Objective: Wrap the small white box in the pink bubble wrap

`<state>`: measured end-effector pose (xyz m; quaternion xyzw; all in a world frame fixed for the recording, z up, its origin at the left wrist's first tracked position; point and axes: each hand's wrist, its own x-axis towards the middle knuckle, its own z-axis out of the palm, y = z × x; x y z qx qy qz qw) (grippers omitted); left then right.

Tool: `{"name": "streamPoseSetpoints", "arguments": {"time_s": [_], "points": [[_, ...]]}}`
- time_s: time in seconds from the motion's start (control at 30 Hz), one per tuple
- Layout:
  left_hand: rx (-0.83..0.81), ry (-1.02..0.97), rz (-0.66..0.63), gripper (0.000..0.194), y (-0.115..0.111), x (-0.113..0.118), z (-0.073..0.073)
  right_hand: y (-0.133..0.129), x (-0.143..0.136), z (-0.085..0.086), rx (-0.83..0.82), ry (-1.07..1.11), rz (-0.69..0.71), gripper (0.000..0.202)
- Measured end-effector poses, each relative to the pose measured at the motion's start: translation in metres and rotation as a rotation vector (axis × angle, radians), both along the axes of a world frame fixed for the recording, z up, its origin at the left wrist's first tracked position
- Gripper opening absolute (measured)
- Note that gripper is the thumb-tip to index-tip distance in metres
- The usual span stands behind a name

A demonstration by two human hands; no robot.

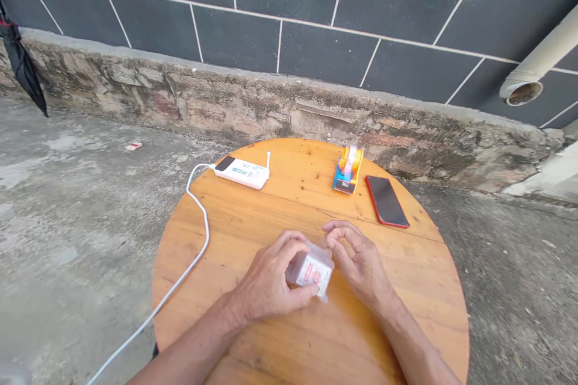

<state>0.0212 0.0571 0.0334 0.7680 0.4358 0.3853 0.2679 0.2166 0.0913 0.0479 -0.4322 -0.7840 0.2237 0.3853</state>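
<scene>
A small clear plastic box (311, 269), with a white face printed in red, is tilted above the table's near middle. My left hand (273, 274) grips it, thumb across the lower edge and fingers over the top. Just right of the box is my right hand (361, 258), its thumb and index fingertips pinched together. Whether anything thin sits in that pinch is too small to tell. Both hands are over the round wooden table (217, 301).
A white power strip (241, 172) lies at the back left, its cord (198, 252) running off the table's left side. At the back right stand an orange and blue tape dispenser (347, 171) and a red-edged phone (387, 201). Behind rises a stone-based wall (271, 102).
</scene>
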Motion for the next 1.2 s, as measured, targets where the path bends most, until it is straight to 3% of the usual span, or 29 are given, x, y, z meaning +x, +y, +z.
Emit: {"name": "streamPoseSetpoints", "arguments": {"time_s": [0.3, 0.53, 0.83, 1.2], "points": [[0.182, 0.038, -0.044, 0.03, -0.003, -0.004, -0.001, 0.006, 0.01, 0.001, -0.036, 0.145, -0.077, 0.013], [0.231, -0.029, -0.075, 0.014, -0.008, -0.007, 0.0, 0.016, 0.011, -0.003, -0.031, 0.171, -0.12, 0.017], [0.141, -0.188, -0.09, 0.024, -0.01, -0.01, 0.002, 0.029, 0.01, -0.01, -0.024, 0.164, -0.159, 0.019], [-0.056, -0.321, -0.003, 0.029, -0.008, -0.009, 0.01, 0.034, 0.011, -0.012, -0.003, 0.18, -0.191, 0.019]]}}
